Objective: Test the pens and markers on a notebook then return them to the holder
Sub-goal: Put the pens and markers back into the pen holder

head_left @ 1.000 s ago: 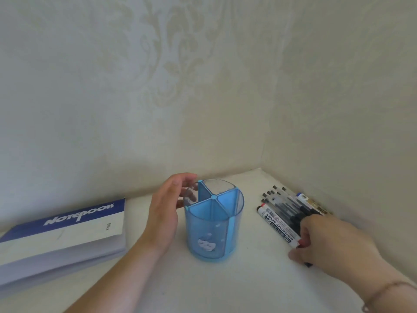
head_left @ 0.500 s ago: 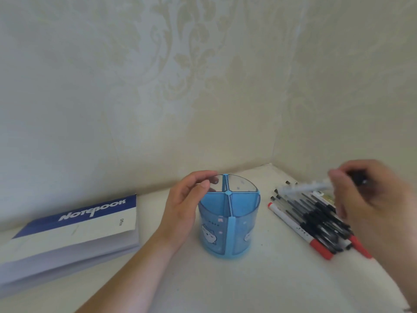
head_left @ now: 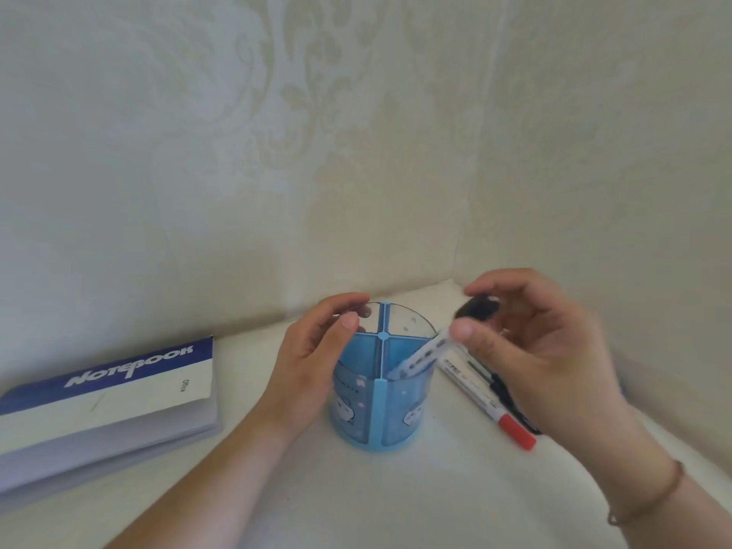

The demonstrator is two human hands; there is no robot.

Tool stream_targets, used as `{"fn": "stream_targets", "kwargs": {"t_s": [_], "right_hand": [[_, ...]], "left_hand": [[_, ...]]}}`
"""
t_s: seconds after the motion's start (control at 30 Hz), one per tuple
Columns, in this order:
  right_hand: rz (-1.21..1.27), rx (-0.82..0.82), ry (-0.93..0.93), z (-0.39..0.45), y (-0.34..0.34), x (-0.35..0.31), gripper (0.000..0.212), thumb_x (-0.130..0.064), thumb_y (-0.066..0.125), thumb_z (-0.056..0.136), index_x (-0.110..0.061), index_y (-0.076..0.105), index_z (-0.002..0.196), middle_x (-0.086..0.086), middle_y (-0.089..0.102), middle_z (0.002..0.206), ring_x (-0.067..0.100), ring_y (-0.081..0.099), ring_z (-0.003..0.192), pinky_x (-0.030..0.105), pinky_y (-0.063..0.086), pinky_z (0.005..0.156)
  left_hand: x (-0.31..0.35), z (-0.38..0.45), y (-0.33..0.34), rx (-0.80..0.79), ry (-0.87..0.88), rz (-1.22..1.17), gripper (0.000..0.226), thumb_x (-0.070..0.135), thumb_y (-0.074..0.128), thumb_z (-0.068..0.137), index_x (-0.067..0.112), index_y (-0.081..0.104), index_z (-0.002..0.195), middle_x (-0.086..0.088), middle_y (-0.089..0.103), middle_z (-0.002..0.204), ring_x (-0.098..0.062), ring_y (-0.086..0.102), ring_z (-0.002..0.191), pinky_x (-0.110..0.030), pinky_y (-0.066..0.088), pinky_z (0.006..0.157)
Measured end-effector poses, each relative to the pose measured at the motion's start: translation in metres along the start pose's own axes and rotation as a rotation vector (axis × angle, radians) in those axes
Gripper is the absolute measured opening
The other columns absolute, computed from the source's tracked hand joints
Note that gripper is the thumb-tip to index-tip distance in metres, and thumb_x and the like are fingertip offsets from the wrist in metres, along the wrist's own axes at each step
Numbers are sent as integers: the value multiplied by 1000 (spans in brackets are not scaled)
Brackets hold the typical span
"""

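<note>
A round blue holder point(head_left: 380, 394) with four compartments stands on a white table point(head_left: 396, 501) set into a wall corner. The left hand point(head_left: 313, 362) curls around the holder's left rim. The right hand point(head_left: 527, 342) pinches a black-capped marker point(head_left: 420, 356), tilted, its lower end inside the near right compartment. More pens and a red-capped marker point(head_left: 487, 398) lie just right of the holder. A closed notebook point(head_left: 103, 394) lies well apart at the left edge, open tabletop between
</note>
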State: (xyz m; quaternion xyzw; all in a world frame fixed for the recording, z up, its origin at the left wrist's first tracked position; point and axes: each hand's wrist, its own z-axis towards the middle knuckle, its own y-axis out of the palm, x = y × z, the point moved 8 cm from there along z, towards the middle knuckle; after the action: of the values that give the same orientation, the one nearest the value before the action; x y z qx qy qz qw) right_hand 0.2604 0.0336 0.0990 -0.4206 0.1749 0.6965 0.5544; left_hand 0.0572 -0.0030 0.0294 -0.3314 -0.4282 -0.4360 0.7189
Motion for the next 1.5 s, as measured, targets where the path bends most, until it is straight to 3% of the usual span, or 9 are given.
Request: {"fn": "stream_targets", "kwargs": {"t_s": [0.1, 0.27, 0.37, 0.47, 0.7, 0.9, 1.17, 1.33, 1.5], "right_hand": [[-117, -106, 84, -3, 10, 9, 30, -53, 73, 70, -36, 67, 93, -4, 66, 70, 9, 52, 59, 19, 41, 53], [-451, 227, 263, 5, -80, 38, 11, -21, 72, 83, -30, 69, 78, -4, 69, 68, 16, 55, 56, 24, 45, 57], [-938, 2, 521, -1, -107, 83, 22, -12, 69, 83, -30, 65, 72, -2, 70, 79, 20, 58, 68, 26, 39, 65], [-1108, -155, 679, -10, -115, 115, 26, -15, 72, 77, -28, 62, 58, -2, 68, 71, 18, 59, 66, 25, 41, 61], [-1096, -241, 723, -14, -108, 125, 28, -14, 61, 82, -38, 64, 68, -2, 68, 80, 16, 62, 47, 30, 57, 60], [-1098, -204, 655, -9, -109, 121, 27, -19, 71, 77, -39, 59, 64, -5, 67, 88, 17, 62, 77, 29, 50, 69], [-955, -284, 608, -9, -89, 110, 18, -18, 74, 73, -29, 66, 62, -4, 64, 70, 15, 59, 68, 34, 50, 65], [-835, -420, 596, -15, -67, 116, 20, -19, 73, 78, -37, 68, 71, -5, 66, 63, 5, 60, 60, 23, 45, 62], [-978, -392, 604, -14, -81, 124, 24, -21, 70, 81, -40, 59, 73, -12, 55, 74, 6, 54, 66, 20, 36, 54]], "left_hand": [[1, 0, -3, 11, 18, 19, 43, 54, 51, 78, 32, 65, 112, 7, 66, 105, -19, 61, 97, -20, 48, 84], [4, 1, -9, 35, 54, 71, 46, 54, 44, 82, 26, 66, 111, 9, 65, 105, -12, 59, 96, -18, 46, 83], [2, 1, -7, 29, 44, 56, 45, 53, 45, 82, 24, 67, 109, 9, 66, 99, -14, 60, 90, -19, 47, 79], [3, 0, -5, 16, 52, 49, 44, 51, 47, 82, 23, 67, 109, 9, 66, 96, -15, 60, 85, -16, 45, 76], [5, 0, -6, 28, 74, 53, 43, 49, 46, 82, 20, 67, 107, 9, 65, 95, -10, 58, 83, -15, 45, 77], [7, 0, -5, 26, 89, 72, 42, 48, 46, 84, 20, 67, 106, 13, 62, 91, -11, 57, 78, -13, 43, 72], [7, -1, -6, 33, 108, 86, 38, 46, 46, 84, 22, 67, 104, 6, 62, 97, -8, 55, 82, -14, 44, 74], [9, -1, -6, 40, 126, 94, 37, 44, 46, 85, 20, 67, 103, 5, 63, 99, -7, 56, 85, -14, 44, 74], [9, -1, -7, 53, 135, 102, 32, 42, 49, 83, 22, 67, 100, 5, 62, 95, -5, 54, 82, -11, 40, 74]]}}
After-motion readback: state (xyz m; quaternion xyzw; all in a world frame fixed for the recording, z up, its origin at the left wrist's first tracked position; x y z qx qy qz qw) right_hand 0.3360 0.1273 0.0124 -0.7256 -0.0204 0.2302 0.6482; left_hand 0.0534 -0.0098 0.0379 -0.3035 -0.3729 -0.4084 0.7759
